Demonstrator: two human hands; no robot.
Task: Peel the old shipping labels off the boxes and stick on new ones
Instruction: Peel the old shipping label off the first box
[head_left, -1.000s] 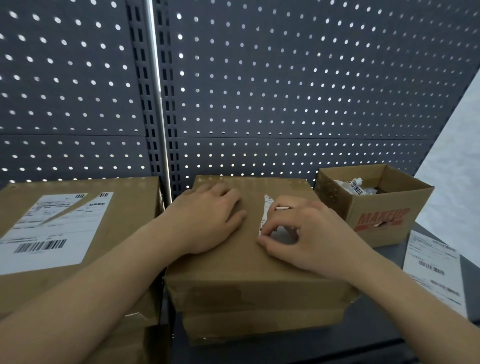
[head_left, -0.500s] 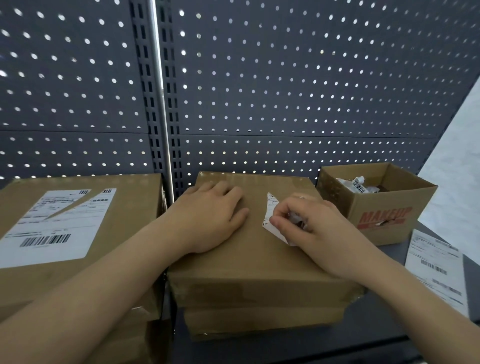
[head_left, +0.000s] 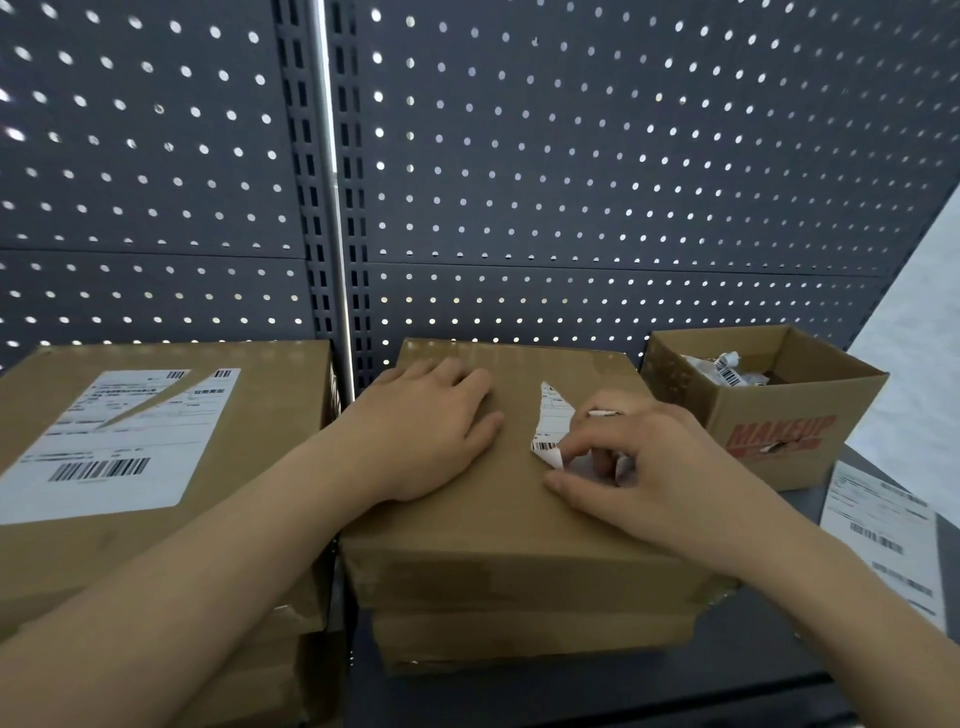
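1. The old label remnant (head_left: 553, 421), a torn white sliver with a small barcode, is stuck on top of the middle box (head_left: 519, 530), right of centre. Its lower tip now curls up off the cardboard. A second ago it lay flat and was mostly covered.
2. The right hand (head_left: 660, 478) rests on the box top over the remnant's right part, with its fingers curled. The index fingertip (head_left: 569, 451) touches the lifted tip, while the thumb lies on bare cardboard just below. Whether the tip is actually pinched I cannot tell from this angle.
3. The left hand (head_left: 431, 431) lies flat on the box's left half, fingers straight, holding nothing and pressing the box steady.
4. In my judgement a lifted tip gives a start for pulling off this last piece. The peeling here is nearly done, and no new label is on yet.
5. The middle box sits on a second carton (head_left: 519, 639).
6. Right of the middle box and behind it stands an open carton printed MAKEUP (head_left: 779, 441). It holds crumpled label scraps (head_left: 727, 369).
7. Further right of the middle box, printed label sheets (head_left: 883, 535) lie flat.
8. Left of the middle box is a closed box (head_left: 270, 415). It carries a full shipping label (head_left: 119, 441) with a diagonal tear.
9. A dark pegboard (head_left: 623, 182) rises behind the middle box.
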